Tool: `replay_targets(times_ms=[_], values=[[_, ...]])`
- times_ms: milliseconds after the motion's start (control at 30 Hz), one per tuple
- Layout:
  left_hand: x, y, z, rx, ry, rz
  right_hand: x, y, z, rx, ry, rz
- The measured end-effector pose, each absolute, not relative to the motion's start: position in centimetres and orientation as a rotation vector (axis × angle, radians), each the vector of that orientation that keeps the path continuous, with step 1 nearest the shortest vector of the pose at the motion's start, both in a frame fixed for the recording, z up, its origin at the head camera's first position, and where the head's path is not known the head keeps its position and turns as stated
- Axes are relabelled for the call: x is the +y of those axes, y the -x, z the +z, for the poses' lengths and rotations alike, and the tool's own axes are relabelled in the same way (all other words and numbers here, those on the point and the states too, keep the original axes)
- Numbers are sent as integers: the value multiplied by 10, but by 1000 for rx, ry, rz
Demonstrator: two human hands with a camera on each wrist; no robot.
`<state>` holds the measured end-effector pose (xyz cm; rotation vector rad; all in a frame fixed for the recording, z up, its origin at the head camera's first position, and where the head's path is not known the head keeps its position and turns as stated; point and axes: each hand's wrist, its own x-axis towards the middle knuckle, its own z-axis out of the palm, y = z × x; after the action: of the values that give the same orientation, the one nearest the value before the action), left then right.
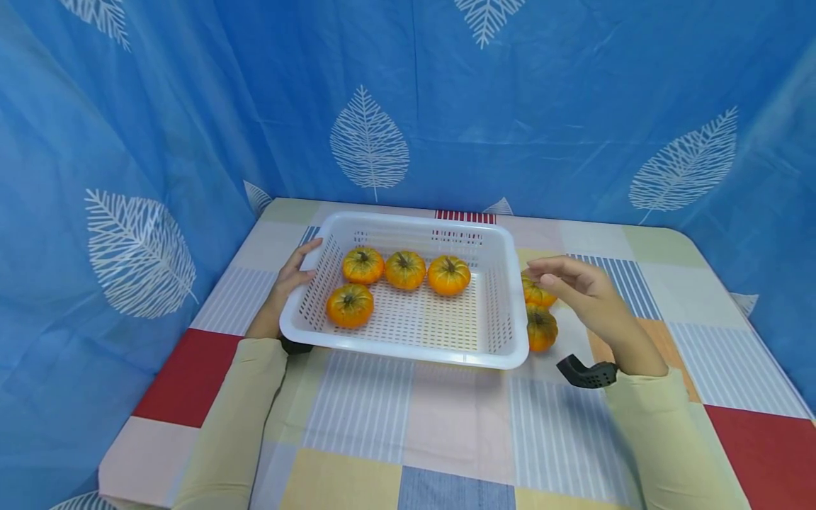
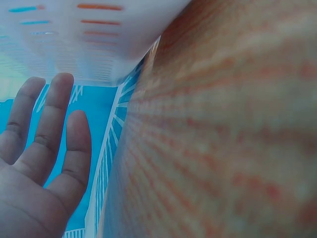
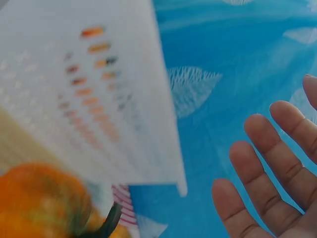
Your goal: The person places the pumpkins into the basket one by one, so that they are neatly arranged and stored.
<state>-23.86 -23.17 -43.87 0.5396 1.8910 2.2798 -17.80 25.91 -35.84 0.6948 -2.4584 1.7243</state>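
A white plastic basket with slotted walls holds several small orange pumpkins, grouped in its left and middle part. My left hand is at the basket's left rim, fingertips right against it. In the left wrist view its fingers reach out fairly straight beside the slotted wall. Off the basket's right side, my right hand hovers with loosely bent fingers and nothing in them. Below it two more pumpkins sit on the table, partly hidden by the basket and the hand.
A checked patchwork cloth covers the table. Blue curtains with white leaf prints hang behind and at both sides. A black wrist camera mount juts from the right wrist.
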Motion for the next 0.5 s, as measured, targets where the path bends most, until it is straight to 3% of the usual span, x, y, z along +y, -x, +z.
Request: replay_targets(times_ms=[500], values=[[-232, 238, -438, 1890, -539, 2289, 287, 179, -395, -2463, -619, 1739]])
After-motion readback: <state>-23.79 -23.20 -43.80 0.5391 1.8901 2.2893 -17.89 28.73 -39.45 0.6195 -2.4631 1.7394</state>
